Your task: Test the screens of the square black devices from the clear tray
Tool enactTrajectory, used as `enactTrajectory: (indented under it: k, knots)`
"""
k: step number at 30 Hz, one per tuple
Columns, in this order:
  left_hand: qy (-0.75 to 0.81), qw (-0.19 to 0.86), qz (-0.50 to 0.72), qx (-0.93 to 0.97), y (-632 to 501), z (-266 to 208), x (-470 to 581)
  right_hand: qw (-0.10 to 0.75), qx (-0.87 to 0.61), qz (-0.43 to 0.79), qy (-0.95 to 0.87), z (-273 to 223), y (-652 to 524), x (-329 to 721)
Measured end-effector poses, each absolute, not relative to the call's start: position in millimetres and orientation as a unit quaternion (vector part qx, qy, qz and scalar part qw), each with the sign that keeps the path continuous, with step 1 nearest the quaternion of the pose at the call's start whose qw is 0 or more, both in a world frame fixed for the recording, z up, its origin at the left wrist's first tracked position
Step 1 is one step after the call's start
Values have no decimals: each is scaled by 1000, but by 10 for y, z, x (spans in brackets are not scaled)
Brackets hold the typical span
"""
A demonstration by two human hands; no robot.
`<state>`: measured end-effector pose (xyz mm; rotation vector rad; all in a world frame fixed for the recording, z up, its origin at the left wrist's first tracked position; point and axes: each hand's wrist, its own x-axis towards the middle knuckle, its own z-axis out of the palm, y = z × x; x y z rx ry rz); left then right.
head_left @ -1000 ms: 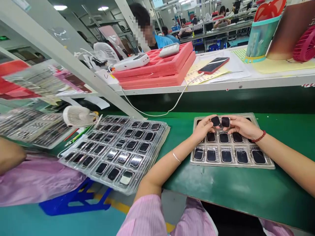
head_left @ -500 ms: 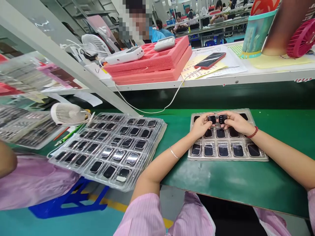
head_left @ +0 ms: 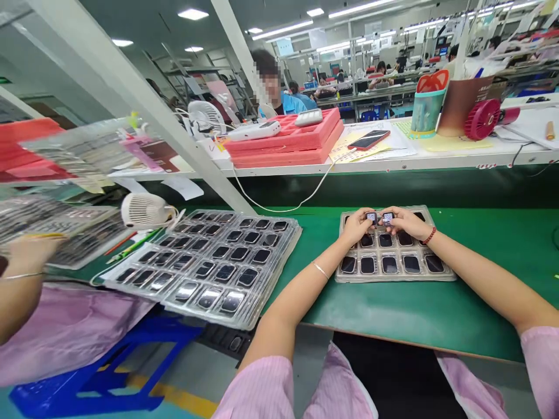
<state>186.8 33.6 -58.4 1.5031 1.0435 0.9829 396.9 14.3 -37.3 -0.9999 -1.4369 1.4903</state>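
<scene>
Two small smartwatch bodies are held side by side over a clear plastic tray (head_left: 395, 278) on the green table. My left hand (head_left: 357, 226) pinches the left smartwatch (head_left: 371, 217) between thumb and fingers. In my right hand (head_left: 405, 223) is the right smartwatch (head_left: 388, 219), its screen lit with pale markings, as is the other one. Beneath both hands, several dark-screened watches rest in the tray's pockets, and the hands cover part of the back row. To the left, a larger stack of clear trays (head_left: 198, 305) holds rows of watches, some reflecting light.
A white fan (head_left: 144, 210) stands behind the tray stack. On the shelf are pink foam blocks (head_left: 279, 152), a phone (head_left: 369, 139) with a white cable (head_left: 301, 205), a teal cup (head_left: 428, 113) and a magenta fan (head_left: 481, 120). A co-worker's arm (head_left: 21, 291) is at far left.
Both watch screens have gone from mostly dark to brightly lit. The camera view has tilted up, and both hands stay over the tray with the watches. A co-worker's hand has entered at left.
</scene>
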Motion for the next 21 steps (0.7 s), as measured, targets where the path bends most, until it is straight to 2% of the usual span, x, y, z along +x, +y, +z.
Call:
enactTrajectory:
  k: [21]
  knots:
    - [442, 485, 464, 595, 301, -516, 2042, 444, -536, 499, -516, -236, 94, 3867]
